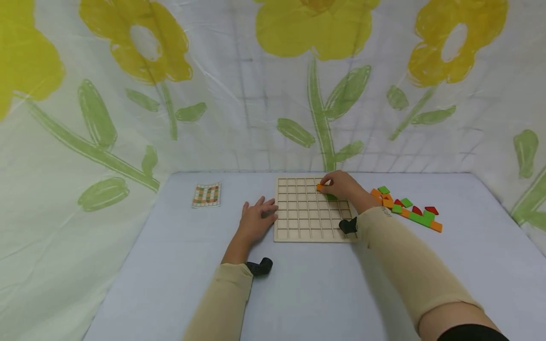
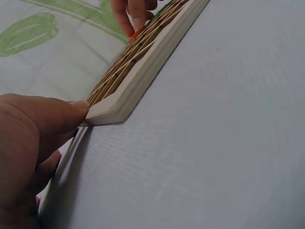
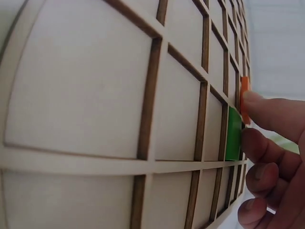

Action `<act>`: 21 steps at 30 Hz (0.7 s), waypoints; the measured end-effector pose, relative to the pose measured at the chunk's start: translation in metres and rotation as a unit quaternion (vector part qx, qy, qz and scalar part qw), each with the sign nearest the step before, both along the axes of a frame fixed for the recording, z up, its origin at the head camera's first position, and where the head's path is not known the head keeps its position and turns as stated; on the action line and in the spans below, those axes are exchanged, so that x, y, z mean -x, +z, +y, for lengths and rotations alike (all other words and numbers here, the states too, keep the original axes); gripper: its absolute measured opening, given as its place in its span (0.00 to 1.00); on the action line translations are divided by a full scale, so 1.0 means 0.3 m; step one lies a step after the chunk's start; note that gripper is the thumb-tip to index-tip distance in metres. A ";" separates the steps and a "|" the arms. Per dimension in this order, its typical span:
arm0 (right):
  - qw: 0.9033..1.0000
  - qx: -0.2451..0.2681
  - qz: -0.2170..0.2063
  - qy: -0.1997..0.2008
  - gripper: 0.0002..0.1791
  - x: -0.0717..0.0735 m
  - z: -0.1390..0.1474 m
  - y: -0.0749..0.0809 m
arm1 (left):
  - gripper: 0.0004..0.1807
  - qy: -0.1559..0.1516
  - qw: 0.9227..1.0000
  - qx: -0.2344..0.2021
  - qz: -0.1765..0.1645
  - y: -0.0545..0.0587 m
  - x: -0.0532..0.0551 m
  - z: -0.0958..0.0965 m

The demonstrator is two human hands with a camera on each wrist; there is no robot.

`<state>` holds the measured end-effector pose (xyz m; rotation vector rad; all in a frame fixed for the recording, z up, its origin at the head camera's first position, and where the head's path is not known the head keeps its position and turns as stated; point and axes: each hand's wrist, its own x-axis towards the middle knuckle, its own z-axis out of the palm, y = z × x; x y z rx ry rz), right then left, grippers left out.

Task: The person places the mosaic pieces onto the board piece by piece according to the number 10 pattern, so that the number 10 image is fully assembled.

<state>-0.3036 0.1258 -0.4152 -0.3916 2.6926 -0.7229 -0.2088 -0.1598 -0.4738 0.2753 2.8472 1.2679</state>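
A wooden grid board (image 1: pixel 298 206) with square cells lies in the middle of the table. Over its far right part, my right hand (image 1: pixel 339 183) pinches a small orange tile (image 3: pixel 245 99) between thumb and fingertips. A green tile (image 3: pixel 233 133) sits in a cell close by, partly covered by the fingers in the head view. My left hand (image 1: pixel 255 220) rests at the board's left edge, fingers spread and relaxed. In the left wrist view, the thumb (image 2: pixel 66 112) touches the board's corner.
Right of the board lies a loose group of orange, green and red pieces (image 1: pixel 411 215), some of them triangular or rounded. A small card (image 1: pixel 206 195) with a coloured grid pattern lies at the far left. A white curtain (image 1: pixel 226 123) with painted flowers hangs behind the table.
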 end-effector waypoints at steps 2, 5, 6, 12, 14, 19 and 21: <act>1.000 0.002 0.005 0.000 0.17 0.000 -0.002 -0.004 | 0.17 0.002 1.000 0.002 0.001 0.001 -0.002 0.001; 1.000 0.005 0.011 0.005 0.15 -0.001 -0.005 -0.011 | 0.17 0.006 1.000 0.005 0.001 -0.001 -0.002 0.003; 1.000 0.005 0.011 0.007 0.14 -0.001 -0.004 -0.013 | 0.17 0.007 1.000 0.005 0.001 -0.002 -0.002 0.003; 1.000 -0.002 0.006 0.002 0.17 0.002 0.033 -0.007 | 0.17 0.008 1.000 0.022 0.010 -0.004 -0.002 0.005; 1.000 -0.003 0.001 -0.008 0.17 0.002 0.068 -0.003 | 0.17 0.008 0.999 0.030 0.014 -0.004 -0.003 0.006; 0.998 0.006 -0.018 -0.052 0.20 -0.009 0.188 0.020 | 0.17 0.003 0.999 0.033 0.028 -0.007 -0.004 0.008; 0.998 0.005 -0.020 -0.068 0.20 -0.013 0.244 0.034 | 0.16 -0.003 0.999 0.023 0.039 -0.012 -0.003 0.008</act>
